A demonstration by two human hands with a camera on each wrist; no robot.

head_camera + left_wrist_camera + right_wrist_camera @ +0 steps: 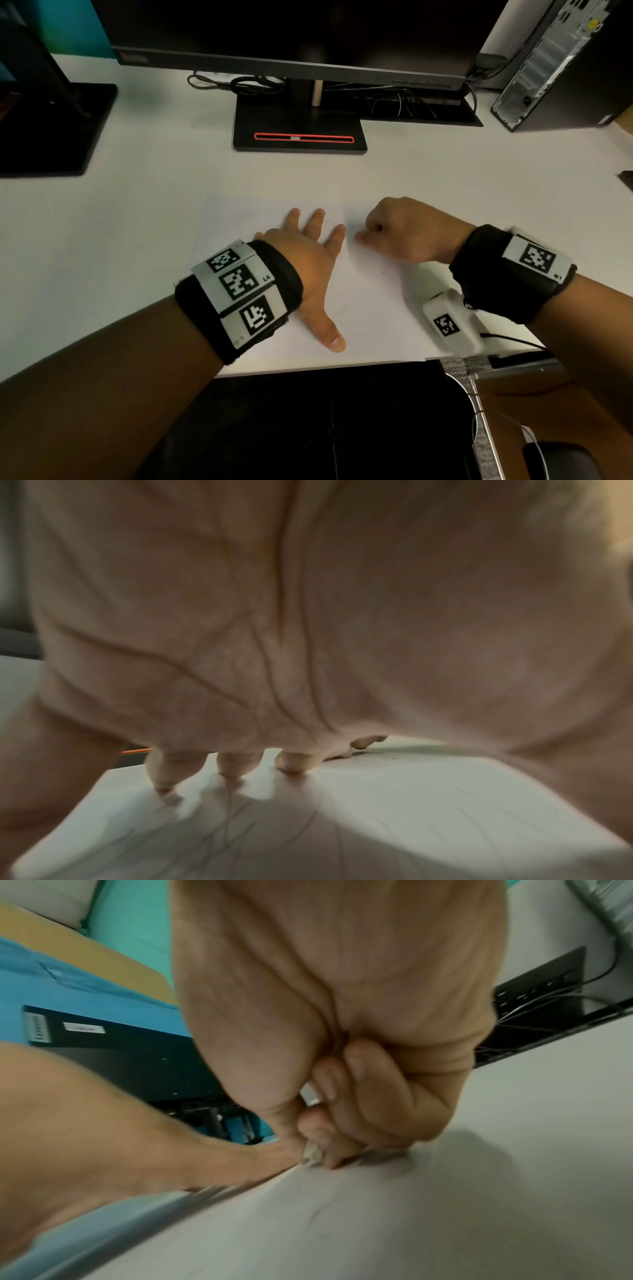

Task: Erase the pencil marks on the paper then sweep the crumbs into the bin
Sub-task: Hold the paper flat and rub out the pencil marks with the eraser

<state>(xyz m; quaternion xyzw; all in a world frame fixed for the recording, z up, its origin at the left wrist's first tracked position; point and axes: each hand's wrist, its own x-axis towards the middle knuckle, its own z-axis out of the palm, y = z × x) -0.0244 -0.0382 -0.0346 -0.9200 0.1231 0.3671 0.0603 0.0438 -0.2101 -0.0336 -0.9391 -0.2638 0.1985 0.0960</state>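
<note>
I have my left hand [308,253] spread flat on the paper [370,308], fingers straight and splayed, palm down, thumb stretched back toward the near edge of the desk [120,222]. From the left wrist view the fingertips [294,764] press on the sheet, and faint pencil marks [226,831] run across the paper under and in front of them. That grip is released, only pinning the sheet.

My right hand [407,233] is just beside the left, curled into a fist with its thumb and forefinger tips down on the paper. In the right wrist view its grip is clenched on a small pale eraser [312,1153], pinched between thumb and fingers, with the eraser's lower end touching the sheet close to the left hand. A short dark pencil stroke [316,1214] lies on the paper nearer the wrist.

The paper lies on the white desk in front of the monitor stand [299,133], its near edge close to the desk's near edge. Lines on it are very faint from the head view. A black monitor [291,31] hangs over the stand, a computer tower [555,65] stands at the far right, and cables [239,84] loop behind the stand. I cannot make out crumbs or a bin.
</note>
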